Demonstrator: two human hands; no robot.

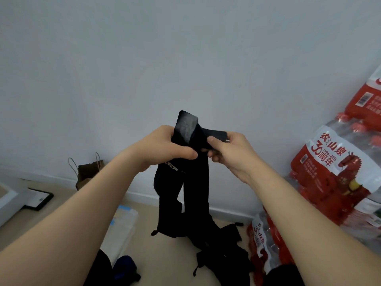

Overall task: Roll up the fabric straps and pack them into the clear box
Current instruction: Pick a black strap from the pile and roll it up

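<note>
At chest height, before wall: left hand [165,147] and right hand [233,153] both pinch top of one black strap [195,193]. Two lengths hang toward strap pile [222,259] on floor. One clear box [123,223] lower left, one paper bag [86,174] by wall, at least three water packs [329,162] right.

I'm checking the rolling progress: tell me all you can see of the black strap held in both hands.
The black fabric strap looks soft and matte. The left hand and right hand each pinch its top, where a greyish rounded tab stands up. Below the left hand shows white lettering. Two lengths hang unrolled toward a dark heap on the floor.
</note>
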